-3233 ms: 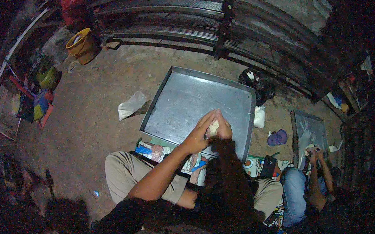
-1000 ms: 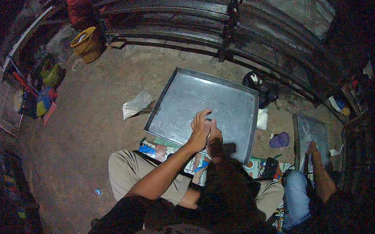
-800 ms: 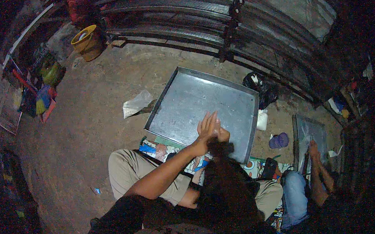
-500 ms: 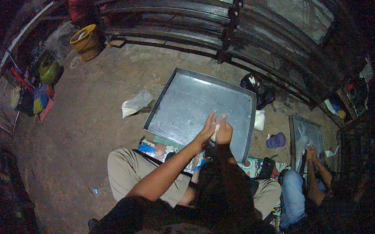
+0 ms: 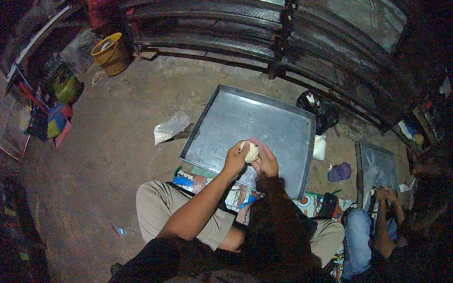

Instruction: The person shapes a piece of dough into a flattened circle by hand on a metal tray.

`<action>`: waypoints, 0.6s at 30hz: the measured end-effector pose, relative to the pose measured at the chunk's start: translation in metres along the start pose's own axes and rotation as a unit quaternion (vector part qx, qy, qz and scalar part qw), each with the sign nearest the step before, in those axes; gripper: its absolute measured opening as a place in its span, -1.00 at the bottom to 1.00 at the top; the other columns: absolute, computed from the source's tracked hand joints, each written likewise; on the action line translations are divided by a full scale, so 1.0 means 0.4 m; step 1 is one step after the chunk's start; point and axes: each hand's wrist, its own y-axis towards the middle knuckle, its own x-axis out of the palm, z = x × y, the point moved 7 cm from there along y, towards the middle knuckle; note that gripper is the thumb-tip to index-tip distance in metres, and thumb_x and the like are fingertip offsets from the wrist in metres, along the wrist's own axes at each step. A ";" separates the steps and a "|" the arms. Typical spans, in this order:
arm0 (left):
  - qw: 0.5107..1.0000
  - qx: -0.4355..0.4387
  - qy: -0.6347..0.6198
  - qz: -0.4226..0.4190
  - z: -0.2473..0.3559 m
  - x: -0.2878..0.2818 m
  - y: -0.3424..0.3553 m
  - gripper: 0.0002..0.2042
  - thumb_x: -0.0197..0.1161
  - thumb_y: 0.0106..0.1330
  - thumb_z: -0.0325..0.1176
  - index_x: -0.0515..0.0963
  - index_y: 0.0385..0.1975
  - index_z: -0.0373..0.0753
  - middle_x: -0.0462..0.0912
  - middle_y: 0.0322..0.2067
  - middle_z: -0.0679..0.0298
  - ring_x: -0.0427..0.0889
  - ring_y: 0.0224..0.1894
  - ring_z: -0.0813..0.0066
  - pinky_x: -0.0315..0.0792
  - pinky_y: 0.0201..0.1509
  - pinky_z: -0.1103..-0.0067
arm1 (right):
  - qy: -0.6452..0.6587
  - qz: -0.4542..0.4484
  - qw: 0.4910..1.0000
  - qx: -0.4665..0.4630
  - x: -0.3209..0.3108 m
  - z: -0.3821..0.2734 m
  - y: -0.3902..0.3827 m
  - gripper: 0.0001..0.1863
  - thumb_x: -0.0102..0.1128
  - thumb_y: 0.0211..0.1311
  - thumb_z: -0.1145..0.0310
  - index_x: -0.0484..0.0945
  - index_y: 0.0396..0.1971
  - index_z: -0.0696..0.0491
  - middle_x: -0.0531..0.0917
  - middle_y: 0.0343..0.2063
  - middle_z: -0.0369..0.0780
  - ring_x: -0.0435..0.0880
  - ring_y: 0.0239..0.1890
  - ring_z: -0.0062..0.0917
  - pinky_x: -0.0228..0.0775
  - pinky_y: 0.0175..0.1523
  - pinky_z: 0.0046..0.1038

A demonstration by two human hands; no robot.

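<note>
Dim room, bare brown concrete floor [image 5: 102, 151] throughout, bending up to a dark slatted metal rack [image 5: 207, 25] along the far side. Wide, shallow, square grey metal tray [image 5: 255, 115] on the floor before the seated person, set askew, one corner pointing away. Printed multicoloured mat [image 5: 306, 204] beneath its near edge. To the right, a smaller grey metal tray [image 5: 379, 158], a co-worker's hands [image 5: 384, 193] at its near part. Far left, round yellow plastic bucket [image 5: 112, 55]; beyond the tray's right side, crumpled black plastic bag [image 5: 326, 120]. Limp translucent plastic bag [image 5: 172, 127] just beside the tray's left edge. Left hand [image 5: 233, 158] curled partway, thumb laid on the work, gripping it from the left. Right hand [image 5: 267, 162] cupped at the opposite side, fingers loosely bent around it. Purple cloth-like bundle [image 5: 340, 172] near the tray, black phone [image 5: 328, 206] on the mat. Smallest: rounded, pale cream doughy lump [image 5: 250, 152], between both hands above the tray's near half. Half a second ago the palms pressed close, only a sliver showing; now parted, most of its face exposed.
</note>
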 end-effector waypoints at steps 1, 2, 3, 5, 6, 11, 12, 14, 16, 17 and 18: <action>1.000 0.000 -0.022 -0.018 0.011 0.017 0.001 -0.70 0.01 0.53 -0.19 0.54 -0.02 -0.28 0.65 -0.22 0.26 0.61 -0.21 0.57 0.49 -0.08 0.61 | -0.004 -0.003 1.000 0.010 -0.024 0.009 -0.001 -0.49 0.02 0.44 0.16 0.32 0.23 0.17 0.54 0.07 -0.11 0.57 0.13 -0.34 0.46 0.18 -0.29; 0.998 -0.001 -0.043 -0.037 0.026 0.033 0.003 -0.70 0.00 0.53 -0.20 0.54 -0.01 -0.28 0.65 -0.21 0.26 0.60 -0.20 0.57 0.49 -0.07 0.61 | -0.010 -0.006 1.000 0.019 -0.050 0.018 0.000 -0.48 0.09 0.39 0.23 0.31 0.25 0.15 0.54 0.06 -0.11 0.56 0.12 -0.33 0.47 0.16 -0.30; 0.998 0.001 -0.058 -0.040 0.033 0.009 0.000 -0.70 0.00 0.53 -0.20 0.53 0.00 -0.28 0.64 -0.20 0.26 0.60 -0.19 0.57 0.49 -0.06 0.61 | 0.060 -0.011 0.993 0.101 -0.012 0.027 -0.007 -0.44 0.19 0.30 0.36 0.30 0.27 0.12 0.54 0.06 -0.12 0.56 0.12 -0.34 0.49 0.11 -0.33; 0.999 0.009 -0.030 -0.040 0.016 -0.014 0.011 -0.68 -0.06 0.55 -0.21 0.50 0.05 -0.28 0.62 -0.17 0.25 0.59 -0.16 0.55 0.49 -0.03 0.57 | 0.079 -0.059 0.990 0.103 0.030 0.005 -0.024 -0.34 0.30 0.21 0.50 0.27 0.30 0.09 0.55 0.02 -0.13 0.58 0.09 -0.35 0.52 0.06 -0.37; 0.998 0.015 -0.022 -0.051 0.004 -0.015 0.015 -0.68 -0.07 0.55 -0.21 0.49 0.06 -0.28 0.62 -0.16 0.25 0.59 -0.15 0.54 0.48 -0.02 0.57 | 0.032 -0.103 0.994 0.026 0.045 -0.023 -0.036 -0.33 0.30 0.20 0.50 0.25 0.31 0.10 0.56 -0.01 -0.12 0.60 0.06 -0.36 0.52 0.04 -0.38; 0.996 0.025 0.018 -0.089 0.018 0.049 -0.005 -0.62 -0.18 0.58 -0.17 0.44 0.09 -0.31 0.63 -0.08 0.18 0.61 -0.07 0.46 0.48 0.09 0.53 | 0.071 -0.117 0.981 0.138 0.002 -0.022 -0.025 -0.49 0.19 0.33 0.34 0.34 0.24 0.14 0.59 -0.04 -0.08 0.64 -0.04 -0.42 0.53 -0.03 -0.40; 0.992 0.037 0.062 -0.104 0.031 0.060 -0.011 -0.61 -0.24 0.59 -0.17 0.41 0.11 -0.30 0.62 -0.06 0.15 0.61 -0.06 0.43 0.49 0.09 0.52 | -0.043 -0.152 0.986 0.059 -0.005 -0.035 -0.014 -0.53 0.14 0.37 0.28 0.38 0.20 0.15 0.62 -0.07 -0.09 0.66 -0.08 -0.44 0.54 -0.06 -0.41; 0.990 0.001 0.051 -0.130 0.040 0.080 -0.024 -0.60 -0.27 0.59 -0.16 0.40 0.12 -0.30 0.61 -0.03 0.14 0.61 -0.05 0.44 0.49 0.08 0.52 | -0.147 -0.148 0.978 0.020 -0.041 -0.026 -0.011 -0.57 0.08 0.42 0.19 0.45 0.13 0.15 0.67 -0.17 -0.11 0.69 -0.18 -0.46 0.54 -0.12 -0.42; 0.990 -0.017 0.018 -0.141 0.061 0.046 -0.038 -0.62 -0.24 0.58 -0.17 0.38 0.14 -0.29 0.59 -0.01 0.14 0.60 -0.04 0.43 0.49 0.08 0.53 | -0.116 -0.096 0.982 0.111 0.033 -0.070 -0.027 -0.57 0.06 0.42 0.11 0.53 0.04 0.15 0.71 -0.30 -0.14 0.70 -0.30 -0.47 0.54 -0.19 -0.44; 0.987 -0.016 -0.020 -0.161 0.075 0.058 -0.040 -0.64 -0.19 0.57 -0.20 0.36 0.16 -0.29 0.59 0.00 0.14 0.60 -0.03 0.43 0.49 0.08 0.54 | -0.126 -0.081 0.985 0.081 0.029 -0.078 -0.025 -0.57 0.08 0.41 0.09 0.55 0.02 0.15 0.71 -0.35 -0.16 0.70 -0.34 -0.48 0.54 -0.22 -0.45; 0.982 -0.015 -0.057 -0.181 0.087 0.070 -0.044 -0.65 -0.14 0.56 -0.22 0.34 0.17 -0.28 0.58 0.01 0.14 0.59 -0.03 0.42 0.49 0.07 0.54 | -0.135 -0.065 0.987 0.052 0.025 -0.081 -0.025 -0.56 0.09 0.40 0.07 0.56 0.00 0.15 0.72 -0.41 -0.18 0.70 -0.38 -0.48 0.53 -0.25 -0.46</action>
